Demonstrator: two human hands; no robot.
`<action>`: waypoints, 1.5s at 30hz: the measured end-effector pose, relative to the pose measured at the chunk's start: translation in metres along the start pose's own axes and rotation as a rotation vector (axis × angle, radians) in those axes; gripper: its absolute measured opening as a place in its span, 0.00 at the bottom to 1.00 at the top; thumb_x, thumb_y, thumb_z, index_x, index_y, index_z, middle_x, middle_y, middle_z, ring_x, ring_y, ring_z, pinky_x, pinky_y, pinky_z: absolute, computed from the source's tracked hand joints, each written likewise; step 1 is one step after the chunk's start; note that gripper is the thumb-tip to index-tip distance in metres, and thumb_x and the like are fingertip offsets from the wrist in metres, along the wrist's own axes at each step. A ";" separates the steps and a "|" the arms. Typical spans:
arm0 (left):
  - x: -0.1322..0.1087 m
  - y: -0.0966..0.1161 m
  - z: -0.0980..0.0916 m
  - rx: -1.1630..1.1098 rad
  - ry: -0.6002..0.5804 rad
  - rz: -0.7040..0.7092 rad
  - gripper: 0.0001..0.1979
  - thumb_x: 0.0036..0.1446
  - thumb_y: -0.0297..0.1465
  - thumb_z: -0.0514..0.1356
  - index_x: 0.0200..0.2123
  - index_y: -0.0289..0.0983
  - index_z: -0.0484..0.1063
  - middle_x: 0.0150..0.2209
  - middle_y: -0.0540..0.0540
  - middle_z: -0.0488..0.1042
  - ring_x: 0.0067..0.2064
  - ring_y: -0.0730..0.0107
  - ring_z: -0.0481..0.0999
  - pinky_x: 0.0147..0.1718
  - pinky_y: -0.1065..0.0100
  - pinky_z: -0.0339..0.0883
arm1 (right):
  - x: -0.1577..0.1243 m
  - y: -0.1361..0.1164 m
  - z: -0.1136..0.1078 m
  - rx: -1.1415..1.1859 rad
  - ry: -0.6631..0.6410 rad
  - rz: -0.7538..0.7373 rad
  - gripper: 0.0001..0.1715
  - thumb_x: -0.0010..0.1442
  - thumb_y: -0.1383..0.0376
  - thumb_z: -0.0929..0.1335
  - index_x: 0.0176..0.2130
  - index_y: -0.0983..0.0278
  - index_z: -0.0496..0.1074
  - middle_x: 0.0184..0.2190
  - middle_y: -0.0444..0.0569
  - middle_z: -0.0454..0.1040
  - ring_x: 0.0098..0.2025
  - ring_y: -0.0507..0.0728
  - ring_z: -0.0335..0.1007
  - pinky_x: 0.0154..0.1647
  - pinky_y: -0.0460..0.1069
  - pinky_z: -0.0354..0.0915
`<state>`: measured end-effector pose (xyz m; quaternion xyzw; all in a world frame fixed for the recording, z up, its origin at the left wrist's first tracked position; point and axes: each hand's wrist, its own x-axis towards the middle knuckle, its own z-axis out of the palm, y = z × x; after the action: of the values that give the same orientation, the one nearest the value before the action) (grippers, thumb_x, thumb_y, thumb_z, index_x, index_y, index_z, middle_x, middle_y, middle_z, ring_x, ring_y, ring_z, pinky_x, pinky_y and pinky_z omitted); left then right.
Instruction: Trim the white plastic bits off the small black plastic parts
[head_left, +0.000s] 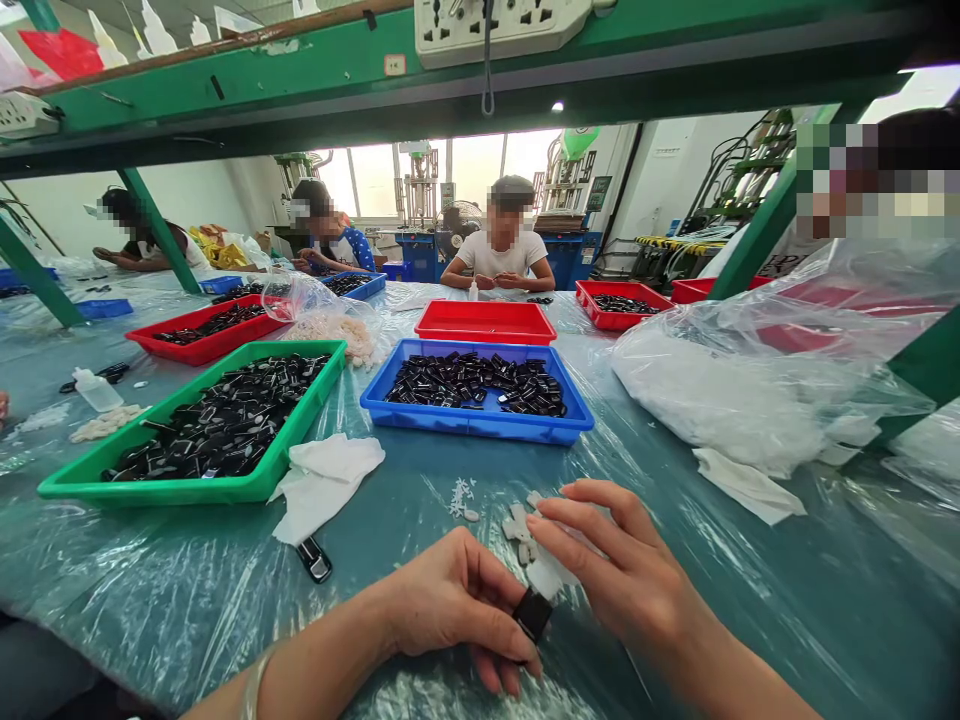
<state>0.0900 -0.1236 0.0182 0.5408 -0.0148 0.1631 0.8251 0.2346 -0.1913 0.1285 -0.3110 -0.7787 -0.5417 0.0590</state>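
My left hand (457, 600) is closed around a small black plastic part (533, 612), pinched between thumb and fingers low in the view. To its right my right hand (622, 560) reaches over a little pile of whitish translucent pieces (517, 528). Its fingers are stretched out, and the fingertips are beside or over the pile; I cannot tell whether they touch it. Some tiny white bits (462, 495) lie just left of that pile. Another black part (313, 560) rests on the table beside a crumpled white cloth (330, 480).
Black parts fill a green tray (225, 490) and a blue tray (480, 425); behind stands a red tray (484, 322). A large clear plastic bag (735, 390) bulges at the right. A green shelf beam (300, 85) crosses overhead. Several people sit around the plastic-covered table (390, 525).
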 end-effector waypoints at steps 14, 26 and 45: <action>-0.004 0.006 0.001 -0.005 0.008 0.039 0.19 0.36 0.32 0.61 0.32 0.23 0.69 0.28 0.45 0.71 0.23 0.83 0.70 0.20 0.84 0.65 | -0.002 0.007 0.000 0.068 -0.017 -0.012 0.20 0.46 0.68 0.63 0.40 0.51 0.67 0.46 0.29 0.59 0.54 0.38 0.49 0.57 0.35 0.53; -0.003 0.004 0.000 0.011 0.025 0.050 0.21 0.36 0.33 0.62 0.34 0.23 0.70 0.31 0.41 0.73 0.23 0.83 0.70 0.21 0.84 0.66 | 0.002 0.007 -0.009 -0.025 -0.064 -0.059 0.17 0.47 0.64 0.63 0.39 0.50 0.67 0.48 0.26 0.57 0.54 0.39 0.49 0.57 0.37 0.51; -0.006 0.010 0.003 0.012 0.074 0.059 0.19 0.35 0.34 0.62 0.30 0.24 0.69 0.26 0.46 0.70 0.23 0.83 0.70 0.20 0.84 0.64 | 0.000 0.005 0.003 0.022 -0.044 0.045 0.27 0.43 0.78 0.61 0.38 0.51 0.68 0.44 0.26 0.60 0.52 0.34 0.49 0.55 0.32 0.51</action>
<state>0.0823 -0.1244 0.0269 0.5386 0.0009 0.2072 0.8166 0.2383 -0.1877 0.1313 -0.3398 -0.7785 -0.5246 0.0574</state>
